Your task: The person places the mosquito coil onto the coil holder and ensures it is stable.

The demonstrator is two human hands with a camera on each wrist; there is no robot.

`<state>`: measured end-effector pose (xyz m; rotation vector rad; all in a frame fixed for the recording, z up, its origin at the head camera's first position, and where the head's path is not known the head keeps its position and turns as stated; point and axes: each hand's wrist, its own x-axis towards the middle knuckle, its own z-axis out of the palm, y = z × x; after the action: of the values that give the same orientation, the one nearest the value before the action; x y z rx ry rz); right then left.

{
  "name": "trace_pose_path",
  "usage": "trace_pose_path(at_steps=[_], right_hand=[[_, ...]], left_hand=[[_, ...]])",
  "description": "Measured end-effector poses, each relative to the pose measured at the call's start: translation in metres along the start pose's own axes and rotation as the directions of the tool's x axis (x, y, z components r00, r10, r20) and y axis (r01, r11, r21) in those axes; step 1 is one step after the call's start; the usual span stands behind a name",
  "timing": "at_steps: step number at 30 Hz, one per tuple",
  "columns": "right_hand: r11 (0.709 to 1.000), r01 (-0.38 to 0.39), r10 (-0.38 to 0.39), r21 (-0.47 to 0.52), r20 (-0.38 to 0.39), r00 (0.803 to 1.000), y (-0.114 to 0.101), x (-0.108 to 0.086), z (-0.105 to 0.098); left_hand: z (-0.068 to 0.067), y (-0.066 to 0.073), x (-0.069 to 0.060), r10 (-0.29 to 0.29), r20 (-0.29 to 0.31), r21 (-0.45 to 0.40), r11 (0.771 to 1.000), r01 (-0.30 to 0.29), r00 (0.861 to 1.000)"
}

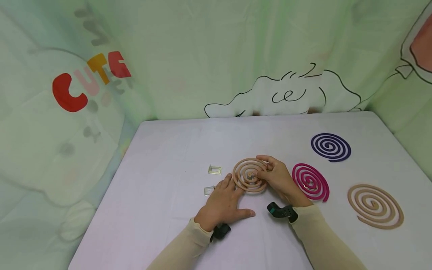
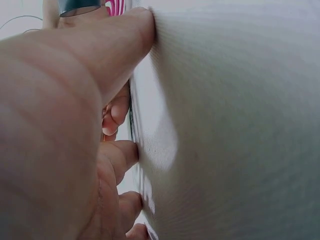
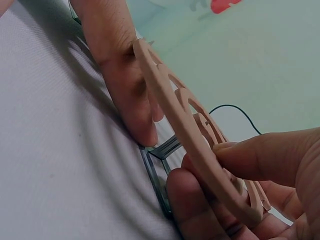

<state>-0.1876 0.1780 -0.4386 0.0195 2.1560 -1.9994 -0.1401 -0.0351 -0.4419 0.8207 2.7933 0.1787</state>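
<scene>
A tan mosquito coil (image 1: 250, 159) is pinched by my right hand (image 1: 281, 180), thumb on its upper face and fingers beneath. In the right wrist view the coil (image 3: 170, 112) tilts above a small metal coil stand (image 3: 155, 175), whose frame lies on the cloth. My left hand (image 1: 222, 204) rests on the table with fingers spread and mostly straight. One fingertip of that hand touches or nearly touches the stand's corner. In the left wrist view the left thumb (image 2: 120, 37) and fingertips meet the cloth. Whether coil and stand are joined at the middle is hard to see.
Two more metal stands (image 1: 214, 170) lie left of the coil, the nearer one partly beside the left fingers. To the right are a magenta coil (image 1: 310, 182) with metal showing at its middle, a dark blue coil (image 1: 330, 147) and another tan coil (image 1: 375, 206). A printed curtain hangs behind.
</scene>
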Motion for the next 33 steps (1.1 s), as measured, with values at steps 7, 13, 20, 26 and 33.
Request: trace_pose_path(at_steps=[7,13,20,26,33], right_hand=[[1.000,0.005,-0.005,-0.007,0.003,1.000,-0.0014,-0.0006,0.0012],[1.000,0.001,0.000,-0.010,0.006,1.000,-0.0005,-0.0006,0.0016],[1.000,0.004,-0.004,-0.014,0.003,1.000,-0.0008,-0.0002,0.0013],[1.000,0.011,-0.011,-0.001,0.002,1.000,-0.0016,-0.0010,-0.0002],[1.000,0.016,-0.017,0.018,0.017,1.000,-0.0012,-0.0005,-0.0004]], left_hand=[[-0.0042,0.0016,-0.0022,-0.003,0.006,-0.007,1.000,0.003,1.000],[-0.0051,0.0019,-0.0023,0.002,0.003,0.008,1.000,-0.002,1.000],[-0.0056,0.0022,-0.0017,0.002,0.001,0.009,1.000,-0.002,1.000],[-0.0053,0.0033,-0.0014,0.007,-0.003,0.026,1.000,-0.007,1.000],[-0.0056,0.0030,-0.0013,0.001,0.004,0.045,0.999,-0.001,1.000]])
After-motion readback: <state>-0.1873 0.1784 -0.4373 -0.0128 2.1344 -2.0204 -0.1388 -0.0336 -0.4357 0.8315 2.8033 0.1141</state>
